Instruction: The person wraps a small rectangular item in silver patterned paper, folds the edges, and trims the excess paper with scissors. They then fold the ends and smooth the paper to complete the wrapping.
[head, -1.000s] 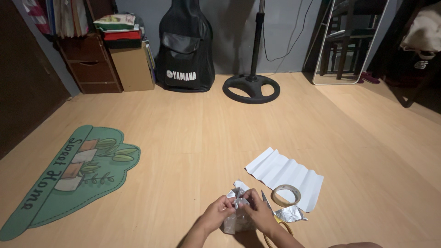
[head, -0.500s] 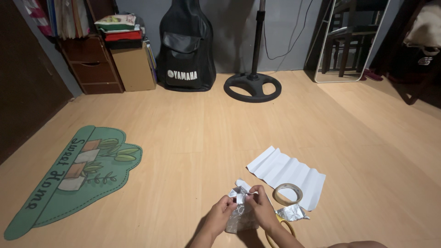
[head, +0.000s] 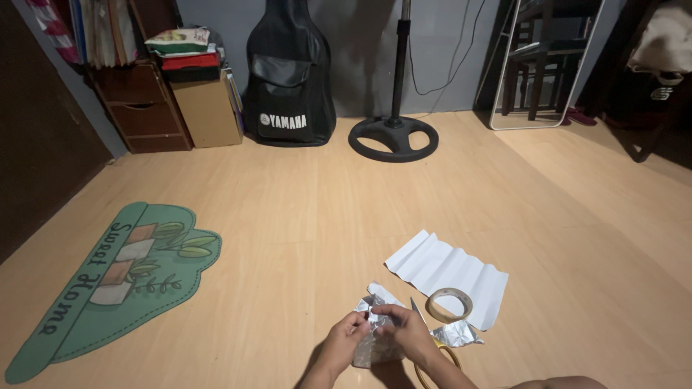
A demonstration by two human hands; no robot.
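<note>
Left hand (head: 347, 340) and right hand (head: 405, 331) both pinched shut on a crumpled foil-wrapped packet (head: 375, 347). Tape roll (head: 448, 305) at two o'clock of it, on creased white paper (head: 447, 274).

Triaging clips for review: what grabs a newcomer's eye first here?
Low in the frame, the left hand and right hand pinch a crinkled silver foil packet on the wooden floor. Right of them, a tape roll lies on creased white paper. A green mat lies at left.
</note>
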